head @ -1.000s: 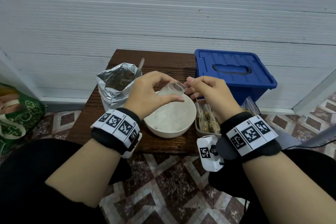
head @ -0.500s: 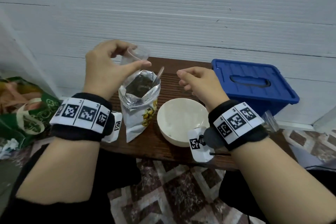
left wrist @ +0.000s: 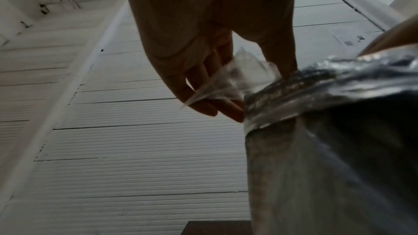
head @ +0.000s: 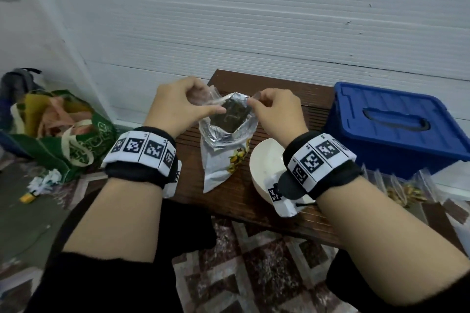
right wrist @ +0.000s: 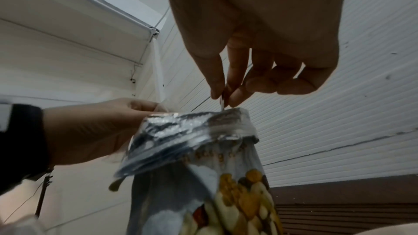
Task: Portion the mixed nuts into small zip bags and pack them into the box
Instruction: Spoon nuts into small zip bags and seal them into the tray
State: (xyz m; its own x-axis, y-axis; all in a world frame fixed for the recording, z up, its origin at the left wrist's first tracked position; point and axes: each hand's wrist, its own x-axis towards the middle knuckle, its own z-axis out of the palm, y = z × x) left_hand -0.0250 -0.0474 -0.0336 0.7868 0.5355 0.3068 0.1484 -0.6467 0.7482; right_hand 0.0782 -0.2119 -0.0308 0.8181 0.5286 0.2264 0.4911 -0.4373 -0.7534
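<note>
An open foil bag of mixed nuts [head: 223, 150] stands on the dark wooden table [head: 318, 119]. My left hand [head: 211, 103] holds a small clear zip bag [head: 207, 96] at the left rim of the foil bag's mouth; in the left wrist view the zip bag [left wrist: 230, 81] sits between thumb and fingers beside the foil bag [left wrist: 328, 131]. My right hand [head: 251, 101] pinches a thin pale spoon handle [right wrist: 222, 104] that sticks up from the foil bag [right wrist: 194, 140]. The spoon's bowl is hidden inside. The blue box [head: 391, 124] at the right has its lid on.
A white bowl [head: 264, 162] stands right of the foil bag, partly under my right wrist. Several filled zip bags [head: 404, 190] lie in front of the blue box. A green cloth bag [head: 63, 134] and scraps lie on the floor at the left. A white wall runs behind.
My left hand has lowered the zip bag to the foil bag's mouth. My right hand has moved left from over the bowl and taken the spoon handle.
</note>
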